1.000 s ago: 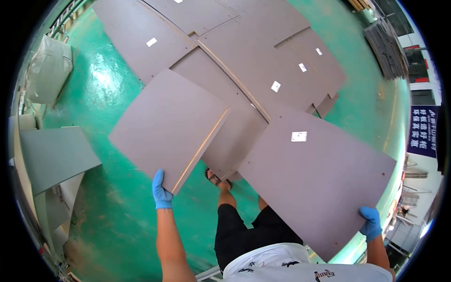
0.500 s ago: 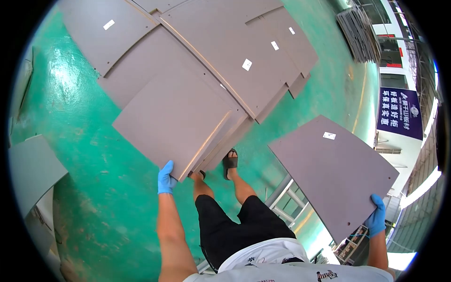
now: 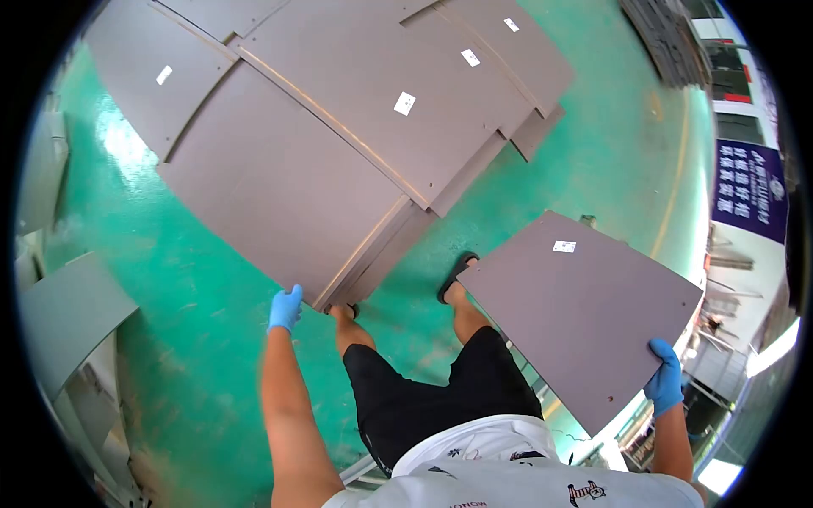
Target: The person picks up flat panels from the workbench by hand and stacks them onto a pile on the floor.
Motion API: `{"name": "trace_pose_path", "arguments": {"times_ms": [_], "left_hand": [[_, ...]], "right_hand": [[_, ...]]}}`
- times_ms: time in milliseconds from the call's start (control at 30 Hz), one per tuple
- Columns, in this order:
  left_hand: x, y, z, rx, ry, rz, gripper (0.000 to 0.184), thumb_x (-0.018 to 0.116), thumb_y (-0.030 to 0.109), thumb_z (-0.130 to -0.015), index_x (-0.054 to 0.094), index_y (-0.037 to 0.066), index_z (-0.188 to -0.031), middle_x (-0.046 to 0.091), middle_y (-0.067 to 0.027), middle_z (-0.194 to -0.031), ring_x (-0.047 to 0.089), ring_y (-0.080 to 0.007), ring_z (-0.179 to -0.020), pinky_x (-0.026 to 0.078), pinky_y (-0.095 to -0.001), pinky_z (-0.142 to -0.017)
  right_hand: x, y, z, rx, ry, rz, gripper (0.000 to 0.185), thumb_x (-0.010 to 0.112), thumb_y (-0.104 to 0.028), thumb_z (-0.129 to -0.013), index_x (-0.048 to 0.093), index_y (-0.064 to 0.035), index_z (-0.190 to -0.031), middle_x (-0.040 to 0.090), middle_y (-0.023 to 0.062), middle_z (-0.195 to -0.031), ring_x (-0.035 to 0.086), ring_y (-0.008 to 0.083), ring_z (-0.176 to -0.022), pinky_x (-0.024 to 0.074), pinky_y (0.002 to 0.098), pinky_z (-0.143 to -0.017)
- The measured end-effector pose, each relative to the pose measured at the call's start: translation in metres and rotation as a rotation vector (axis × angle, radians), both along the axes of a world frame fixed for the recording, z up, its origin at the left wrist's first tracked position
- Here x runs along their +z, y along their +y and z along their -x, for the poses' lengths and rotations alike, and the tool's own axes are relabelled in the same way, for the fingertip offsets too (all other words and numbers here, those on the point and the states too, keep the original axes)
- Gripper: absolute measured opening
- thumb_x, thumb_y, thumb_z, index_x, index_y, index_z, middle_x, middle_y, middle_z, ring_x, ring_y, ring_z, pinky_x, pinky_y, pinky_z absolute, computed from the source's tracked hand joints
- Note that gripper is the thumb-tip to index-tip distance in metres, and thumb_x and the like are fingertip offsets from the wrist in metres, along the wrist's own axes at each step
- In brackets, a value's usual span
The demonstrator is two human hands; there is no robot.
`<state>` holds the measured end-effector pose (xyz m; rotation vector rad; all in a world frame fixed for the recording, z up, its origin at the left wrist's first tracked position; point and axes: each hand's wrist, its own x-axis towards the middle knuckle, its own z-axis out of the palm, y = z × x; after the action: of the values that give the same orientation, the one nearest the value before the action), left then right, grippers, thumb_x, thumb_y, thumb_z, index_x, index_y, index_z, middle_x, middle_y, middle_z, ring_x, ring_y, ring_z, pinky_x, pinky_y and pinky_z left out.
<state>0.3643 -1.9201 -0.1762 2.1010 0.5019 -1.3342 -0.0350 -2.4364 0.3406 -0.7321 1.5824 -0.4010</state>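
Note:
My left hand [image 3: 285,310], in a blue glove, is at the near edge of a grey-brown panel [image 3: 279,190] lying on top of the stack. Its fingers are loosely apart and no longer wrapped round the panel; whether a fingertip still touches the edge is hard to tell. On the right, my right hand [image 3: 665,378], also in a blue glove, grips the edge of another grey-brown panel [image 3: 576,313]. This one is held up off the floor and tilted, with a white label [image 3: 564,246] and small holes near its corners.
More labelled panels [image 3: 373,76] overlap on the stack ahead. The green floor [image 3: 203,372] surrounds it. Pale curved panels [image 3: 72,313] stand at the left. Further stacked sheets [image 3: 665,38] and a dark blue banner [image 3: 749,190] are at the right. My sandalled foot [image 3: 457,275] is beside the stack.
The panel by my left hand has shifted away from me and now lies in line with the stack; my left hand has loosened from its corner. The right-hand panel has turned slightly.

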Motion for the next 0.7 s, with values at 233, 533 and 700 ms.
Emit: {"name": "trace_pose_path", "arguments": {"times_ms": [233, 533, 700], "left_hand": [[0.148, -0.140, 0.159, 0.309, 0.016, 0.125, 0.033, 0.064, 0.041, -0.090, 0.064, 0.009, -0.095, 0.061, -0.0048, -0.073, 0.058, -0.0185, -0.061, 0.048, -0.0342, -0.056], [0.241, -0.475, 0.237, 0.108, -0.030, 0.766, 0.043, 0.061, 0.031, -0.096, 0.058, 0.003, -0.129, 0.064, -0.0025, -0.111, 0.058, -0.0101, -0.094, 0.048, -0.0248, -0.080], [0.200, -0.432, 0.191, 0.361, 0.022, 0.470, 0.030, 0.061, 0.036, -0.094, 0.067, 0.009, -0.105, 0.058, 0.0042, -0.079, 0.051, -0.0075, -0.068, 0.043, -0.0257, -0.060]], "right_hand": [[-0.023, -0.117, 0.002, 0.197, -0.117, 0.013, 0.053, 0.063, -0.005, -0.080, 0.050, 0.0033, -0.131, 0.062, 0.0166, -0.117, 0.065, 0.0311, -0.104, 0.0551, 0.0435, -0.091], [0.047, -0.314, -0.023, 0.351, -0.246, 0.172, 0.046, 0.063, -0.006, -0.082, 0.052, 0.0058, -0.125, 0.063, 0.0151, -0.111, 0.066, 0.0267, -0.100, 0.0548, 0.0411, -0.090], [0.066, -0.396, -0.097, 0.524, -0.295, 0.217, 0.044, 0.063, -0.005, -0.083, 0.053, 0.0056, -0.124, 0.064, 0.0149, -0.111, 0.066, 0.0263, -0.099, 0.0547, 0.0403, -0.089]]}}
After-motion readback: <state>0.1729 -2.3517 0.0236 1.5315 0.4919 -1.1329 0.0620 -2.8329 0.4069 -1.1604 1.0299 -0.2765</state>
